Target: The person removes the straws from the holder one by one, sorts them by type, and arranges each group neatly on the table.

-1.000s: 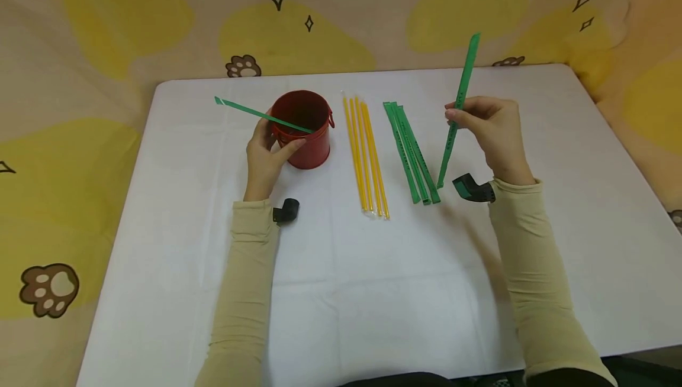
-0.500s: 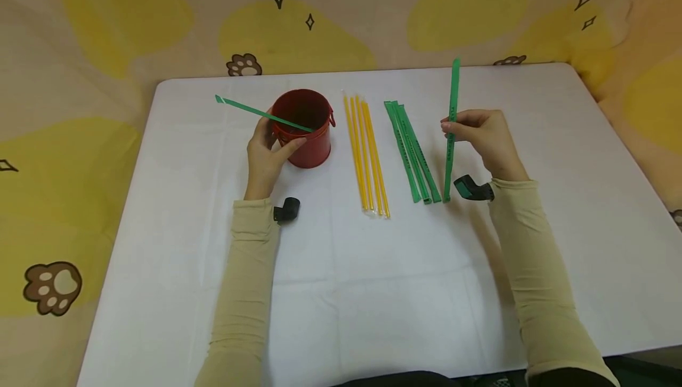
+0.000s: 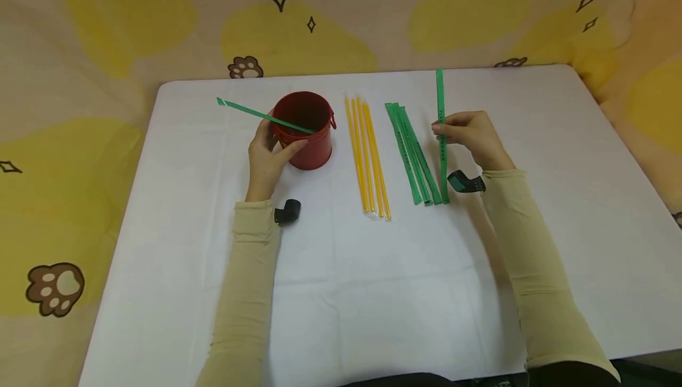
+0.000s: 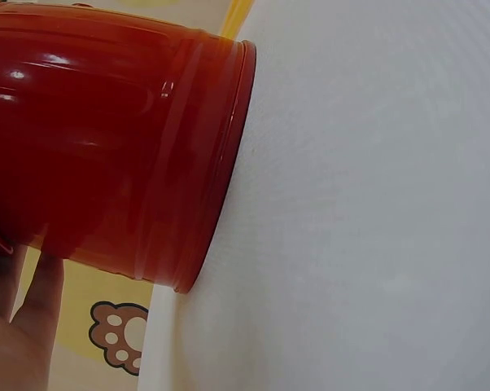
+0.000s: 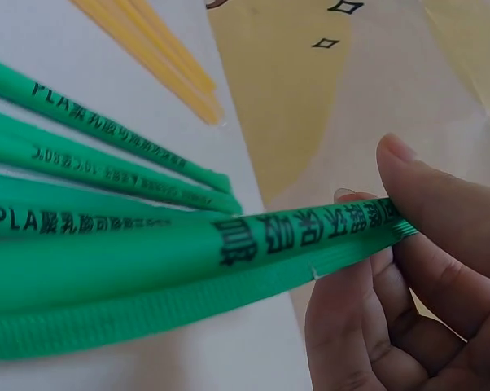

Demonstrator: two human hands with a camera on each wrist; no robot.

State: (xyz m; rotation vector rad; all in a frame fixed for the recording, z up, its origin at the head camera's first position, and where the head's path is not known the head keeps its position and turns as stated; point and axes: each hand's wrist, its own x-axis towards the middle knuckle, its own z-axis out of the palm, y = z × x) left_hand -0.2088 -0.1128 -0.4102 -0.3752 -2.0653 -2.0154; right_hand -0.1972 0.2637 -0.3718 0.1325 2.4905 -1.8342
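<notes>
My left hand (image 3: 264, 165) holds a small red metal bucket (image 3: 315, 153) by its side, with the thumb on the near side. The bucket stands on the table; its wall fills much of the left wrist view. One green-wrapped straw (image 3: 242, 107) leans over its rim, one end inside and the other sticking out left. My right hand (image 3: 471, 134) pinches another green-wrapped straw (image 5: 334, 236) between thumb and fingers. That straw is beside the right edge of a row of green-wrapped straws (image 3: 407, 150), its lower end close to theirs.
Several yellow straws (image 3: 367, 162) in clear wrappers lie in a row between the bucket and the green ones. A white cloth (image 3: 373, 292) covers the table. Behind it hangs a patterned yellow and beige backdrop (image 3: 341, 14).
My right hand has moved left and slightly down. Its straw has swung from slanted to nearly parallel beside the green row. My left hand and the bucket have stayed in place.
</notes>
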